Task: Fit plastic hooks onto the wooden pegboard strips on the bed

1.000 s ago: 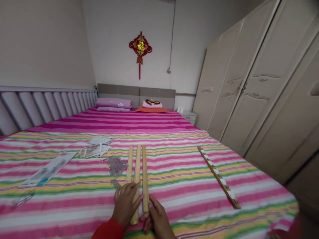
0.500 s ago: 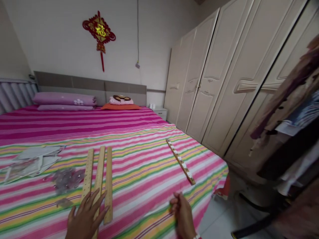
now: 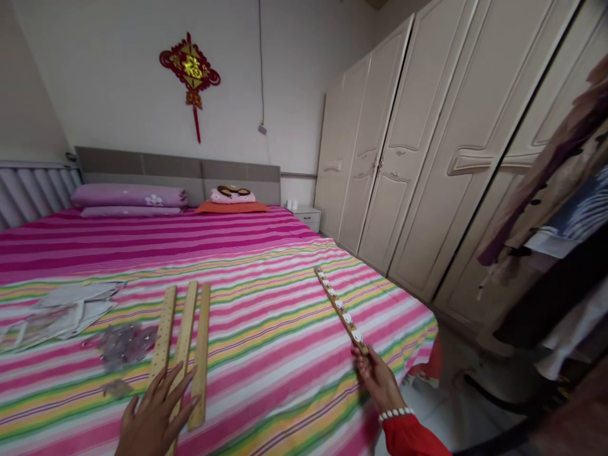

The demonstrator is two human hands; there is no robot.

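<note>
My left hand lies with its fingers spread over the near part of the wooden strips. The left strip has rows of small holes, the middle strip is under my fingertips, and the right strip lies beside them. At the near end of another wooden strip with several white fittings along it, my right hand has its fingers closed on the wood. That strip still lies slantwise on the striped cloth. Beside the bare strips is a heap of small clear plastic packets.
The striped cloth covers the near part of the bed. Flat plastic bags lie at the left. Folded purple bedding rests by the headboard. A wardrobe and hanging clothes stand at the right.
My right hand has moved forward and right, from bare cloth to the near end of the strip with white fittings, and closed on it. My left hand stays over the bare strips.
</note>
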